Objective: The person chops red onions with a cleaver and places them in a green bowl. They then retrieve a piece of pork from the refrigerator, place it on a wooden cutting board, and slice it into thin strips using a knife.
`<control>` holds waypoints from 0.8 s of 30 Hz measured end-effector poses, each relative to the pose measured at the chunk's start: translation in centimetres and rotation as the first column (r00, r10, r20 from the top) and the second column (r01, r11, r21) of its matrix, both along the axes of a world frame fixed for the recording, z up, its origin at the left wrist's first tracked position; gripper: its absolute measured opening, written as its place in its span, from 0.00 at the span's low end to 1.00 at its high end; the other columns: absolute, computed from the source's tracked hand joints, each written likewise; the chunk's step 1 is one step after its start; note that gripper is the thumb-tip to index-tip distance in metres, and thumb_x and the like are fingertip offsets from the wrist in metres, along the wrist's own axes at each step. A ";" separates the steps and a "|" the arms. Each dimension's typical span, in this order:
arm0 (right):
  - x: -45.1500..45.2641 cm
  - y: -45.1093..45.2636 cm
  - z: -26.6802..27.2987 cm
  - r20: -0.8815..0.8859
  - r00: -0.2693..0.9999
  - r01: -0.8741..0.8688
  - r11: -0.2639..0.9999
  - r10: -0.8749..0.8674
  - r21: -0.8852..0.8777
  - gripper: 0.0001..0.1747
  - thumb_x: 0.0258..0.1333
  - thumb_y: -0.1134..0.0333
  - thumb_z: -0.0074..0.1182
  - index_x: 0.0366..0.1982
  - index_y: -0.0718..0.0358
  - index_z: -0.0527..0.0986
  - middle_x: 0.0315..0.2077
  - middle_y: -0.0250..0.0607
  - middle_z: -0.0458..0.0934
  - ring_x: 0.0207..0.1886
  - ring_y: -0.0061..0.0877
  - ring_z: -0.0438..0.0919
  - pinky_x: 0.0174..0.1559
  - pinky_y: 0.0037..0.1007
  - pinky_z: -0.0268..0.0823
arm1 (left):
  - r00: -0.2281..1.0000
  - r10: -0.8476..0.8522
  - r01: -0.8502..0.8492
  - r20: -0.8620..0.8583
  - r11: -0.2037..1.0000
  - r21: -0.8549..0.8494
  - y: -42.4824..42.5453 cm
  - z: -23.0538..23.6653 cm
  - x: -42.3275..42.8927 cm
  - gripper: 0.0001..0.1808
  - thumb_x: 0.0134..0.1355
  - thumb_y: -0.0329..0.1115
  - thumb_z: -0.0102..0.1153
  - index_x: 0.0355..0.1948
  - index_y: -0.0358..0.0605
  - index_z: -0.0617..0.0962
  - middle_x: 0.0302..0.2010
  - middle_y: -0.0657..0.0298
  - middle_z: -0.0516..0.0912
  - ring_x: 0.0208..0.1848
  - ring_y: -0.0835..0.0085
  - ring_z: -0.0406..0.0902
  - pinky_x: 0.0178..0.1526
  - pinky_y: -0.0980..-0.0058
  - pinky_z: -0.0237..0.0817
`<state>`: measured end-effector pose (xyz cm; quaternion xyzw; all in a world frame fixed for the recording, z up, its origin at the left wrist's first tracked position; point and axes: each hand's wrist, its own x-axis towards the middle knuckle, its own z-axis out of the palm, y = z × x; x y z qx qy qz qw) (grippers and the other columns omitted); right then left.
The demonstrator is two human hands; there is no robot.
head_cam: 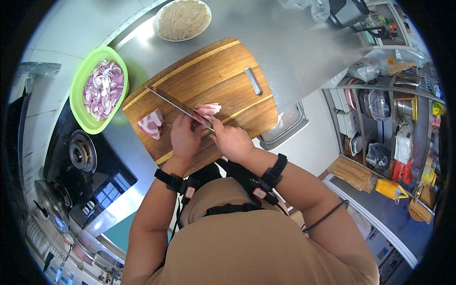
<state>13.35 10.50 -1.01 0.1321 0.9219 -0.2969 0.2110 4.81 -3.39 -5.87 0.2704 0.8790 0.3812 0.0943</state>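
Observation:
My right hand [233, 140] grips a kitchen knife [167, 100], whose handle is hidden in the fist. The blade points away to the upper left across a wooden cutting board [228, 67]. My left hand [186, 137] is bent over a piece of raw meat against the near side of the blade; hand and knife hide most of that piece. Thin slices of fatty pork [207, 109] lie just beyond the blade. To the left of my left hand, a separate chunk of streaky pork [151, 124] rests on the board.
A green basin [76, 94] of sliced purple onions [103, 89] stands left of the board. Beyond the board sits a white bowl of pale noodle-like strands [183, 19]. A gas hob [117, 178] is at the left. Crowded shelves [386, 89] line the right.

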 end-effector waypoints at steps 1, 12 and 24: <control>0.0 0.3 0.3 0.023 1.000 -0.003 1.000 0.003 -0.016 0.17 0.62 0.58 0.45 0.43 0.65 0.64 0.29 0.57 0.80 0.32 0.52 0.80 0.36 0.52 0.71 | 1.000 -0.003 0.003 -0.001 1.000 0.002 0.0 -0.1 0.0 0.14 0.47 0.30 0.66 0.35 0.41 0.77 0.33 0.55 0.78 0.36 0.54 0.77 0.38 0.61 0.69; 2.9 2.2 4.5 -0.074 0.997 -0.027 0.999 0.026 -0.020 0.16 0.60 0.60 0.49 0.38 0.66 0.62 0.25 0.56 0.79 0.31 0.54 0.78 0.33 0.51 0.70 | 0.999 0.025 -0.025 -0.022 1.000 -0.010 -0.3 -0.7 0.4 0.11 0.48 0.30 0.66 0.32 0.40 0.77 0.30 0.56 0.77 0.33 0.57 0.77 0.36 0.63 0.69; -0.5 2.4 -0.7 -0.086 0.995 -0.059 0.998 0.056 -0.037 0.20 0.60 0.59 0.49 0.47 0.63 0.62 0.27 0.56 0.79 0.31 0.52 0.78 0.33 0.50 0.70 | 0.997 -0.020 0.020 -0.070 1.000 -0.006 -0.3 -0.8 0.4 0.12 0.46 0.28 0.64 0.32 0.42 0.76 0.32 0.54 0.75 0.38 0.51 0.73 0.39 0.58 0.67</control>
